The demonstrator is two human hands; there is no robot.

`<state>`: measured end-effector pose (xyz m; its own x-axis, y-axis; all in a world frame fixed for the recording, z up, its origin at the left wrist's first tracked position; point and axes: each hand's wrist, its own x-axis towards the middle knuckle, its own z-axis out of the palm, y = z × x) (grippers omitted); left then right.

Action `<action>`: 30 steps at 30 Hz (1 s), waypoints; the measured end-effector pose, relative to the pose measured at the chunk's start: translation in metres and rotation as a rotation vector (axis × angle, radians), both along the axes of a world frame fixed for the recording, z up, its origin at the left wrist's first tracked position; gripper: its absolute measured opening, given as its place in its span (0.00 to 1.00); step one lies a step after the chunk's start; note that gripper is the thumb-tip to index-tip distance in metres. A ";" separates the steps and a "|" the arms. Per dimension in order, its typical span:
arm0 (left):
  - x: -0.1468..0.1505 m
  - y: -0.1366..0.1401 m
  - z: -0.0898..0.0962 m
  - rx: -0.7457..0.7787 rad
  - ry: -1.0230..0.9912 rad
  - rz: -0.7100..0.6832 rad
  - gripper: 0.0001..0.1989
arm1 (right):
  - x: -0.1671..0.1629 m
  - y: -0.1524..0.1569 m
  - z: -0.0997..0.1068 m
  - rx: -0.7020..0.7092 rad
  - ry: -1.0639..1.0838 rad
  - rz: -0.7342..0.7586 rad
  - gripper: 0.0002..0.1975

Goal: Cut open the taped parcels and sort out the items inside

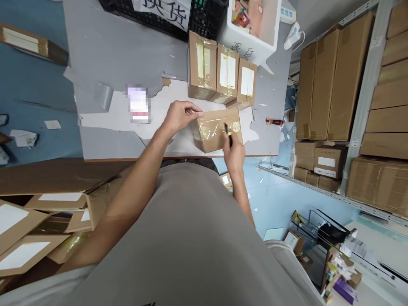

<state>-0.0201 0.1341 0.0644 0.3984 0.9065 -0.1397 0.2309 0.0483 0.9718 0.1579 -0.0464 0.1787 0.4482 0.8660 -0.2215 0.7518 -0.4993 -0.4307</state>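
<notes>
A taped cardboard box lies on a white sheet near the front edge of the grey counter. The left hand has its fingertips at the box's far left corner; whether its grip pinches the edge or merely rests there, I cannot tell. The right hand is closed around a black-and-yellow cutter, its tip over the taped face; contact with the tape is unclear.

Three labelled cartons stand side by side just beyond the box, blocking the space on its far side. Behind them are a black crate and a white bin. A red-and-black tool lies to the right, and a pixelated item to the left. An open carton beside the left arm holds more labelled boxes, and a metal shelf carries stacked cartons at right.

The crate's paper sign reads "换货"; the bin bears handwritten characters, not clearly legible. The cartons' white labels are too small to read.
</notes>
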 end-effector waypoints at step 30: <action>-0.009 -0.001 0.004 -0.065 -0.065 -0.023 0.14 | -0.047 0.047 0.006 -0.284 0.036 0.291 0.31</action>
